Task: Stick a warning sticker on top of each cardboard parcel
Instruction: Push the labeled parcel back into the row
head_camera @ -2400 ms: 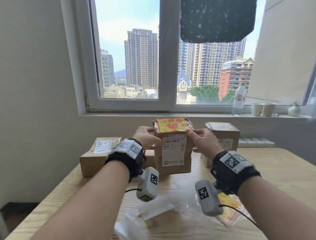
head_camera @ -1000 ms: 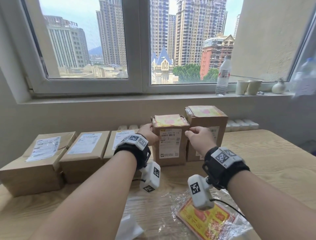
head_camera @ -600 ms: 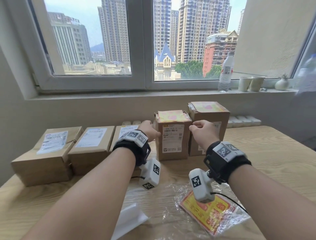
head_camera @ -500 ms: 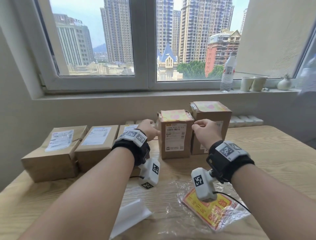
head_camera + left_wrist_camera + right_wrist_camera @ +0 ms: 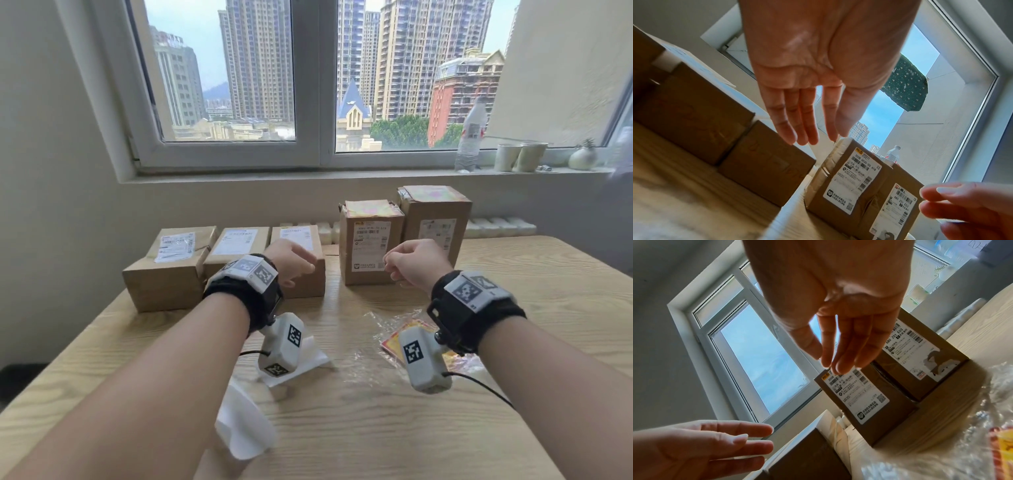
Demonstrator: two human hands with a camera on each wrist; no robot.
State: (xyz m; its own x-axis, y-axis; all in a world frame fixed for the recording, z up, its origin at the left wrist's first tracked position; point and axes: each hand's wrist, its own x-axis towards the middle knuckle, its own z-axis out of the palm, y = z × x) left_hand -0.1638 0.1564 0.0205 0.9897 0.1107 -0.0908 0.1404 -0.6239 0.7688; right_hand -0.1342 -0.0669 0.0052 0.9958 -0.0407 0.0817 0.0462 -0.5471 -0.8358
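Three flat parcels (image 5: 226, 260) lie left on the table (image 5: 548, 308); two upright parcels (image 5: 371, 240) stand right, sticker pack (image 5: 394, 342) before them.

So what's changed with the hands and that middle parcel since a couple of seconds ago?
Both hands let go: the left hand and right hand pulled back toward the person, now empty. The stickered parcel, earlier lifted, stands on the table beside the taller stickered parcel. Three flat parcels remain unstickered.
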